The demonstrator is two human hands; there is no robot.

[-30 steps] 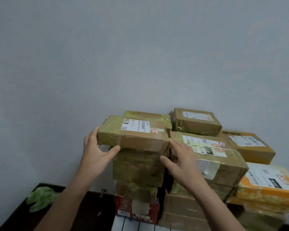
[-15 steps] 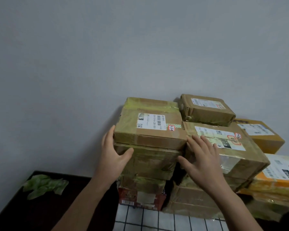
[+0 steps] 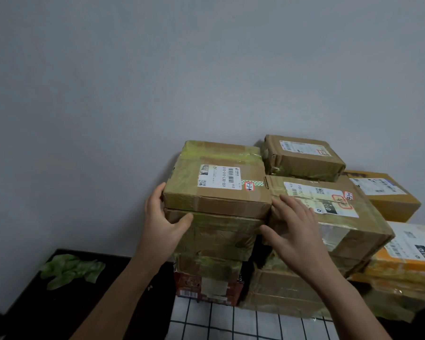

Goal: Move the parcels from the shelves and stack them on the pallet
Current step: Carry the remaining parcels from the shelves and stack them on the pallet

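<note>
My left hand presses straight fingers against the left side of the flat brown cardboard parcel with a white label, which tops the left stack. My right hand lies open on the neighbouring taped brown box.

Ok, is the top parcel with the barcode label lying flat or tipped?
Flat. The top parcel sits level, its bottom edge flush along the taped parcel beneath, barcode label up; the left hand touches its side.
</note>
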